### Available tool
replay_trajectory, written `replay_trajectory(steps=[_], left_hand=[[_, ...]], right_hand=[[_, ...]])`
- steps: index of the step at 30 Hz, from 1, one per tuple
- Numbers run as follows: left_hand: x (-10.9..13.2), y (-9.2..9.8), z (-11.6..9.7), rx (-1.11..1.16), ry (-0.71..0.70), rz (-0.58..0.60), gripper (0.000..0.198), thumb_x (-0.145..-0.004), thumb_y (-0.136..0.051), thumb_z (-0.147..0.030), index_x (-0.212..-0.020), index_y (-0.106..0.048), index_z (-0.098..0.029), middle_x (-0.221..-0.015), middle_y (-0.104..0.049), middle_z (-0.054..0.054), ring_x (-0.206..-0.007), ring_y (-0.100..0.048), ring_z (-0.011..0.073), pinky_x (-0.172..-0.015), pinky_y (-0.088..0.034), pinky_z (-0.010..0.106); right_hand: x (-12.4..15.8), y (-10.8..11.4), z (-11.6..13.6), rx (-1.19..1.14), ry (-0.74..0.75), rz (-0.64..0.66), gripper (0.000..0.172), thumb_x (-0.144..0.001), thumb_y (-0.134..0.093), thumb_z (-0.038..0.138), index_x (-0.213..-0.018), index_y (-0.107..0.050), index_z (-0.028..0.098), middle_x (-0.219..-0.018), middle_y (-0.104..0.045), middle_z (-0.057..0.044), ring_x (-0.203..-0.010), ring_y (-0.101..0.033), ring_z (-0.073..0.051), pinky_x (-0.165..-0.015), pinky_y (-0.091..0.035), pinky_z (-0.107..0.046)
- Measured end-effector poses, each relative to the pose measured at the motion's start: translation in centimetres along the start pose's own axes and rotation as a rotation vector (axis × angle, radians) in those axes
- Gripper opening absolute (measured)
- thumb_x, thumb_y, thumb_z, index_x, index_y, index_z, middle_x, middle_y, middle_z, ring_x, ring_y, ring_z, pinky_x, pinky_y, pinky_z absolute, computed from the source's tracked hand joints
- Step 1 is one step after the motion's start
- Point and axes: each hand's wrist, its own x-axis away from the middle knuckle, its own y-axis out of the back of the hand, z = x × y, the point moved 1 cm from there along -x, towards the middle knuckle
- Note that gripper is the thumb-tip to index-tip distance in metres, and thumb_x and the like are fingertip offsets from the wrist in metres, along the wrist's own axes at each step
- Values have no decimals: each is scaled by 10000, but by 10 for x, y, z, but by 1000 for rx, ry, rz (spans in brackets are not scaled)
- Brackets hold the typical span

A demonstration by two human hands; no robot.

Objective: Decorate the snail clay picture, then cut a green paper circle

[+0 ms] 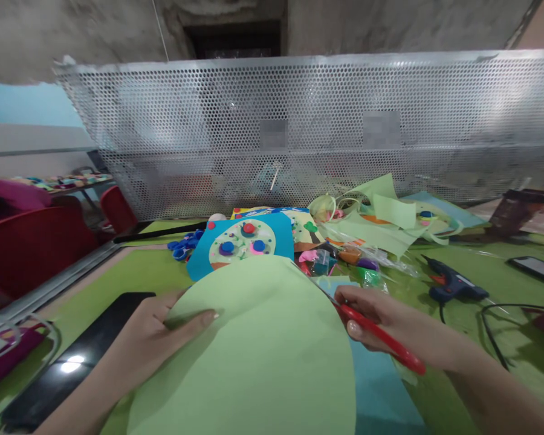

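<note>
A large light green sheet of paper (258, 344) with a rounded outline fills the middle foreground. My left hand (170, 326) grips its left side, thumb on top and fingers underneath. In my right hand (378, 320) is a pair of red-handled scissors (381, 339), whose blades lie along the paper's upper right edge. Blue paper (381, 386) lies under the green sheet on the right. Just beyond stands a blue card (283, 232) bearing a pale disc with red and blue caps.
A black tablet-like slab (86, 350) lies at left. To the right are a glue gun (456, 284), a phone (537, 270) and green paper scraps (367, 232). Blue caps (184, 244) are piled behind. A perforated metal panel (299, 121) stands along the back; a red chair (40, 254) is at far left.
</note>
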Motion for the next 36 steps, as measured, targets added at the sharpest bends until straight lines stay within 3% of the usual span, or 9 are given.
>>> replay_trajectory(steps=[3,8,13,18,28,36], left_hand=[[-2,0,1,0,28,52,308,-610,-661,-457,-767,-635,-193,-574,-698,-71,-499,-658,160,-426,-505,205],[0,2,0,-4,-24,-7,259,-640,-652,-427,-732,-628,-186,-561,-691,-76,-498,-648,142,-421,-485,176],[-2,3,4,-77,-37,78,317,-652,-651,-460,-786,-642,-172,-612,-706,-47,-550,-660,176,-469,-518,216],[-1,2,4,-64,-50,22,304,-659,-639,-452,-780,-645,-174,-609,-699,-46,-534,-648,166,-458,-506,206],[-9,4,16,-75,-34,191,347,-681,-621,-510,-836,-646,-201,-684,-709,-26,-587,-653,183,-503,-533,242],[-11,5,15,-80,-57,211,336,-694,-623,-507,-862,-664,-219,-685,-714,-26,-584,-657,180,-509,-535,241]], right_hand=[[-1,0,-2,18,1,8,342,-826,-487,521,-721,-389,210,-659,-356,46,-573,-300,-114,-503,-281,-236],[-1,0,-3,35,15,11,354,-830,-471,534,-718,-390,208,-653,-357,48,-566,-301,-111,-488,-278,-225],[-1,-1,-1,6,7,22,340,-823,-496,520,-730,-399,208,-671,-379,39,-587,-311,-116,-505,-299,-231],[-2,-1,-4,20,-10,23,352,-818,-491,534,-723,-389,211,-647,-356,50,-560,-302,-109,-484,-284,-224],[0,-1,-2,99,-23,41,290,-835,-465,492,-759,-404,219,-693,-392,36,-606,-345,-127,-541,-321,-249],[-4,-1,-4,83,-61,61,300,-830,-476,490,-758,-404,207,-667,-383,47,-565,-326,-108,-502,-296,-234]])
